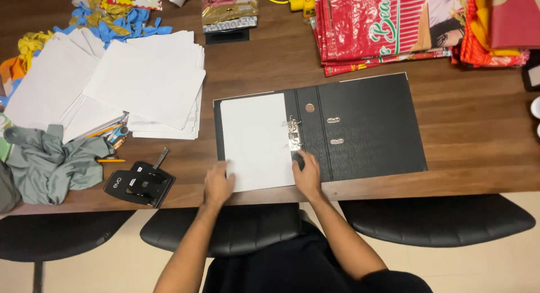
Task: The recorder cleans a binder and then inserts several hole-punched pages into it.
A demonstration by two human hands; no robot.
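Observation:
A black lever-arch binder point(365, 124) lies open on the brown wooden table point(264, 68). White paper point(253, 138) is filed on its left half, beside the metal ring mechanism point(293, 134). My left hand point(217, 184) rests flat on the lower left corner of that paper. My right hand point(306, 173) presses on the binder's spine area just below the ring mechanism, fingers curled, at the paper's lower right corner.
A black hole punch point(139, 184) sits left of my left hand. Loose white sheets point(129, 82) are stacked at the left, with a grey cloth point(50, 163), pencils and scissors point(115, 134). Balloons point(107, 23) and red printed bags point(382, 26) lie at the back.

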